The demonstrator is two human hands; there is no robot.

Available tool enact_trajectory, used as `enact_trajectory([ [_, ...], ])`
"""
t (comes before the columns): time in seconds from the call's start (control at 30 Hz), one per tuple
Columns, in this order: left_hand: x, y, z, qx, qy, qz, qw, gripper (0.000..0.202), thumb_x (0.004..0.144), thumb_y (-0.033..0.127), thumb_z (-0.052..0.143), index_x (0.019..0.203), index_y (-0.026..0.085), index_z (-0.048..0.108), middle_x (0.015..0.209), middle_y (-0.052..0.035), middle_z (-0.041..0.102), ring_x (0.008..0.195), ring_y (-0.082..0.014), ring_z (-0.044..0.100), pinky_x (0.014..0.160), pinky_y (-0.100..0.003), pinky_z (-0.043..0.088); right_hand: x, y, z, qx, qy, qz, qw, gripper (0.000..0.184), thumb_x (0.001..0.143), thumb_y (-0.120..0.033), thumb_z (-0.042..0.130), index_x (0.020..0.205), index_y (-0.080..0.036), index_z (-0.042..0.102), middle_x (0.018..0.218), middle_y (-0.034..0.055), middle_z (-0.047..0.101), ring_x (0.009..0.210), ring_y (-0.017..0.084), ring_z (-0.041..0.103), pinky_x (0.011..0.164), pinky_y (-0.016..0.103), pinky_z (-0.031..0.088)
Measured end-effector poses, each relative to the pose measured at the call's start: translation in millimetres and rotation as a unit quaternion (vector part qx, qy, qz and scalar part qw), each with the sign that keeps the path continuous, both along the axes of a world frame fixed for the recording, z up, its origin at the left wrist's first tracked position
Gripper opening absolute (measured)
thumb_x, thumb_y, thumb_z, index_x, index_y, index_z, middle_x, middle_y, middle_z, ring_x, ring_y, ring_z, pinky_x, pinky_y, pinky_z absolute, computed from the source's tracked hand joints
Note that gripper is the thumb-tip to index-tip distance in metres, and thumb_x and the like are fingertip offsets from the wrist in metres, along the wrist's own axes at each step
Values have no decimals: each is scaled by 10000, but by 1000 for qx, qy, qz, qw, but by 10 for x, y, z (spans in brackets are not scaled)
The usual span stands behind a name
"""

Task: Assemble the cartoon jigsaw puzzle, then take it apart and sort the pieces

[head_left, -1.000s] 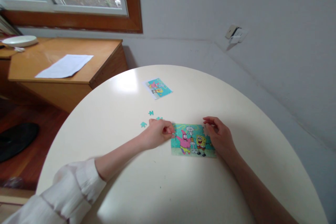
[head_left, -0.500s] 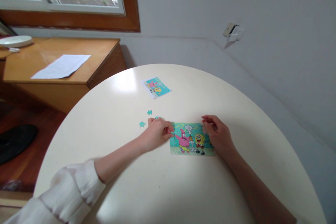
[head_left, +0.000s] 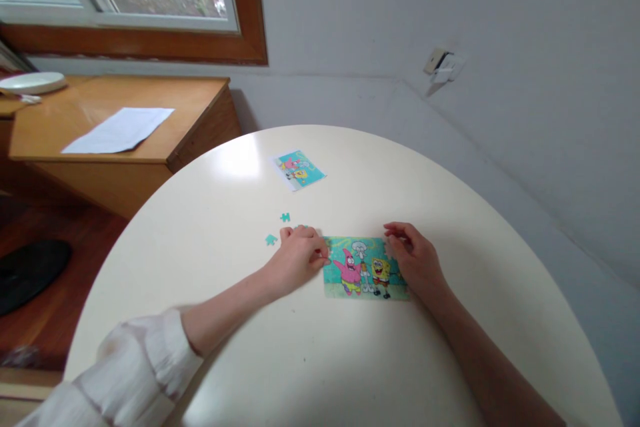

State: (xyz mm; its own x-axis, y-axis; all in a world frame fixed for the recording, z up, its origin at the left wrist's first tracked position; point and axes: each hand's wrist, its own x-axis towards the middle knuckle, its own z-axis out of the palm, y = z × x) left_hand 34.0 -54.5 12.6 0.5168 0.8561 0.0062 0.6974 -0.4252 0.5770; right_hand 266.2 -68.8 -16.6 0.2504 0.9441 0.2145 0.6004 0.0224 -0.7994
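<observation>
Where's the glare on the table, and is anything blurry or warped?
Head view: window light leaves a pale glare patch on the table beside the small card; the sleeve at the frame's corner is blurred. The puzzle between the left hand and right hand looks sharp. The window frame tilts, likely wide-lens distortion.

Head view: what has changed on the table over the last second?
Nothing has visibly moved. The left hand stays at the left edge of the puzzle, the right hand on its right end; nothing taken up or let go. The loose pieces and the picture card lie as before.
</observation>
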Motion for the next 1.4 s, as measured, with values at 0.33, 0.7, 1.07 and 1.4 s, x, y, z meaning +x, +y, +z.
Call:
enact_trajectory([
  [0.33, -176, -11, 3, 81, -50, 58, 994, 166, 823, 217, 477, 727, 186, 609, 751, -8, 624, 756, -149, 523, 750, -343, 247, -2, -11, 7, -6, 2, -2, 1000, 271, 710, -336, 455, 884, -182, 595, 815, 65, 655, 704, 179, 608, 683, 331, 479],
  [0.7, -533, -60, 7, 154, -50, 168, 972, 162, 832, 192, 407, 787, 190, 563, 758, -4, 622, 762, -160, 524, 826, -375, 244, -2, -10, -3, -6, 7, -6, 1000, 271, 705, -346, 467, 877, -185, 601, 811, 64, 659, 710, 182, 611, 677, 329, 487],
  [1.07, -574, 91, -75, 89, -126, 226, 962, 203, 800, 192, 387, 799, 201, 590, 720, 4, 631, 721, -154, 560, 824, -368, 331, 45, 1, -40, -6, -8, 0, 1000, 263, 714, -334, 473, 891, -194, 609, 814, 57, 662, 706, 176, 613, 663, 320, 487],
  [1.4, -626, 203, -78, 36, -271, 286, 919, 191, 778, 278, 412, 781, 183, 577, 571, 35, 524, 563, -116, 494, 603, -253, 387, 39, -1, -34, -12, -10, -5, 1000, 275, 710, -346, 468, 888, -188, 607, 823, 63, 660, 724, 181, 617, 681, 328, 489],
])
